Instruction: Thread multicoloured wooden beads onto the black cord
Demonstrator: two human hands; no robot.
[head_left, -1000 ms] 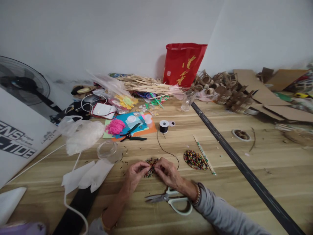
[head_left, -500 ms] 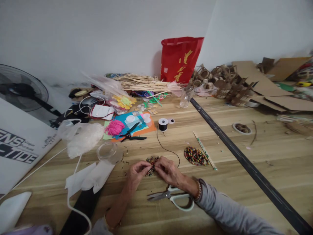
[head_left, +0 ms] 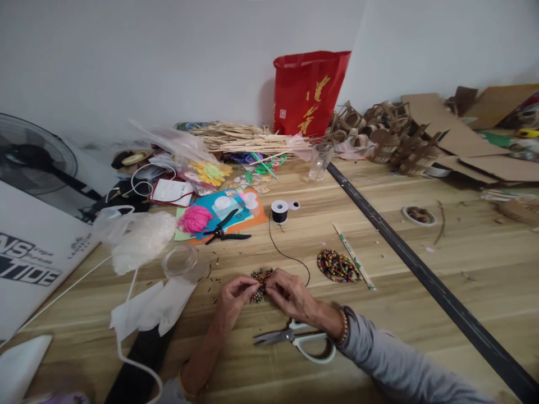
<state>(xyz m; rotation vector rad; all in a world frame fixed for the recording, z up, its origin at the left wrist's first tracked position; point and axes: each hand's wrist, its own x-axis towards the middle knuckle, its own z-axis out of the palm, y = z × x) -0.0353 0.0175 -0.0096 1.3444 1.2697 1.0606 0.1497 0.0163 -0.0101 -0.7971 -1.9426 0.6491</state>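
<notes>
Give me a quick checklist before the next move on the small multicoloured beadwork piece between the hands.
1. Left hand and right hand both pinch the small multicoloured beadwork piece: ok.
2. Thin black cord runs slack from the black spool to the hands, no snag: ok.
3. White-handled metal scissors lie at the right wrist, within reach: ok.
4. Cord end threaded: cannot tell, fingers hide it.
5. Tiny dark bits lie scattered on the wooden table: not ok.

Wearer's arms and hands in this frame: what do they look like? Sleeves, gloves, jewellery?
No gloves: left hand and right hand are bare. Right arm: grey long sleeve ending short of the wrist, dark beaded bracelet at the cuff. Left forearm uncovered; a grey sleeve edge and perhaps a thin band show near the elbow.
</notes>
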